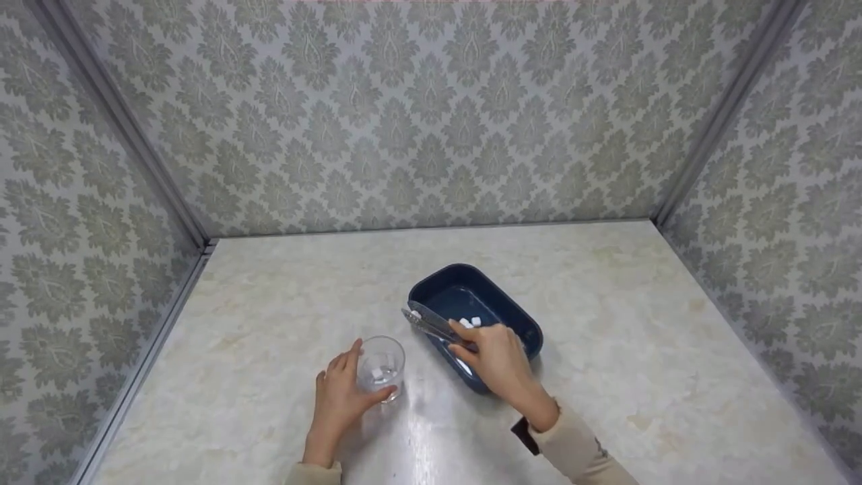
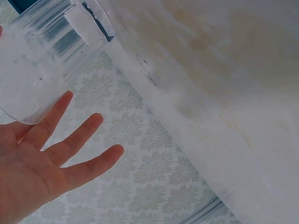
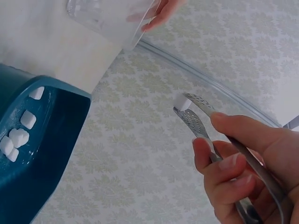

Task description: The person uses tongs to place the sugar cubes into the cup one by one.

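In the head view, my left hand point(image 1: 339, 397) holds a clear drinking glass point(image 1: 389, 357) between thumb and forefinger, its other fingers spread away from the wall. A white cube point(image 1: 376, 372) lies at the bottom of the glass. My right hand point(image 1: 502, 360) pinches metal tongs point(image 1: 431, 325) with perforated tips, over the near-left rim of a dark blue dish point(image 1: 528, 330). In the right wrist view, one white cube point(image 3: 182, 101), like a sugar cube, is gripped between the tong tips. Several more white cubes point(image 3: 28, 119) lie in the dish.
A pale marbled tabletop point(image 1: 289, 289) carries everything, with the dish to the right of the glass. Patterned panels point(image 1: 431, 121) with grey metal frames point(image 1: 128, 128) close off the back and both sides.
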`<state>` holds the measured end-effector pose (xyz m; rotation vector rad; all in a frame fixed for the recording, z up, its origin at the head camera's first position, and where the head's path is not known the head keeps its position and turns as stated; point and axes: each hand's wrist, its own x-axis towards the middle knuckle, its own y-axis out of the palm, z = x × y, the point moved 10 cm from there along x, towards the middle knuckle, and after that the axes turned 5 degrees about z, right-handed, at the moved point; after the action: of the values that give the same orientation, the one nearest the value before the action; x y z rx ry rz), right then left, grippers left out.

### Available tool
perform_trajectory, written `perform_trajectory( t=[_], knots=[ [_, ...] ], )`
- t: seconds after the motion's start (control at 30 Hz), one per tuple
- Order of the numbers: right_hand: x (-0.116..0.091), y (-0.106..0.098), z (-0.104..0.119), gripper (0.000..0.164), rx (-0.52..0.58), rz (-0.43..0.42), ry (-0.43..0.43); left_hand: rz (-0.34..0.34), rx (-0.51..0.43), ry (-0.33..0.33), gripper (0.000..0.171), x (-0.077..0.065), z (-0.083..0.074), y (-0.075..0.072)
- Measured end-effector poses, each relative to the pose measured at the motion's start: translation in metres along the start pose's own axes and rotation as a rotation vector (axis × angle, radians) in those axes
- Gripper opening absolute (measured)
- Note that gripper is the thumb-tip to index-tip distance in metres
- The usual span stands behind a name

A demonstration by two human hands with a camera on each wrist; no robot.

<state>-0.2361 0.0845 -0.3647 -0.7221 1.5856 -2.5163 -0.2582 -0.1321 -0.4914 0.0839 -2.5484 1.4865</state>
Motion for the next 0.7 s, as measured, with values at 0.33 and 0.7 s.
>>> perform_trajectory(
  t=[0.33, 0.7],
  knots=[
    [-0.001, 0.005, 0.014, 0.032, -0.005, -0.004, -0.062, -0.004, 0.002, -0.001, 0.098, 0.000, 0.000, 0.000],
    [0.000, 0.016, 0.029, 0.032, 0.010, 0.010, -0.104, -0.037, -0.003, 0.026, 0.098, -0.001, -0.002, -0.004]
  ],
)
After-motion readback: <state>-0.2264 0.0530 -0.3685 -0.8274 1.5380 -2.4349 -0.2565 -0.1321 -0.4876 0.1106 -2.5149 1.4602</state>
